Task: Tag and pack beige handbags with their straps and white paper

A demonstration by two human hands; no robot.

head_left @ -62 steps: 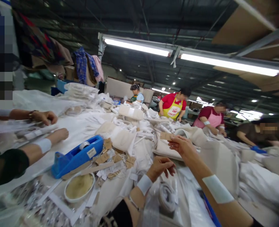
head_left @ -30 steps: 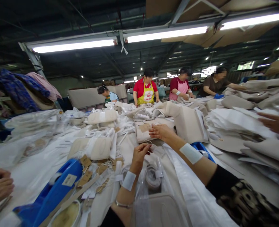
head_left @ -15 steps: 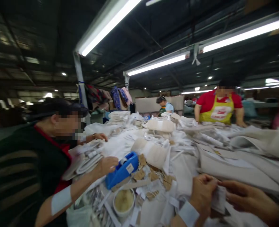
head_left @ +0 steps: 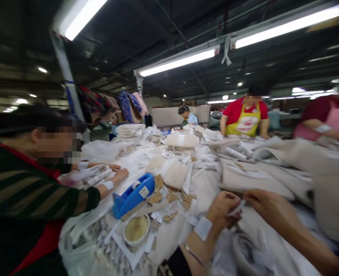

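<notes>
Head view: the left hand [head_left: 223,209] is partly closed, fingers curled and fingertips drawn together on a small white piece [head_left: 238,207], which is blurred. The right hand [head_left: 268,203] comes in from the right with its fingers bent toward the same piece; its fingertips are close to the left ones, but blur hides whether they grip it. Both hands are above the near part of the cluttered worktop [head_left: 139,163], right of its middle. Below them is a clear plastic bag [head_left: 252,251] with a coiled pale strip [head_left: 241,245] in it. A pale patch [head_left: 203,228] is around the left wrist.

Left of the left hand, brown tags [head_left: 155,198] with strings lie loosely heaped just beside a blue tape dispenser [head_left: 133,195]. Nearer the near edge is a round white tub [head_left: 133,244] with yellowish contents, and left of it a clear bag [head_left: 80,249] toward the near left corner.

Beyond the tags sits a beige padded piece [head_left: 176,172] with a white band. At the left edge, a person in a striped sleeve [head_left: 40,195] has a hand [head_left: 120,176] on the white covering. At the far edge stands a person in a yellow apron [head_left: 246,122].
</notes>
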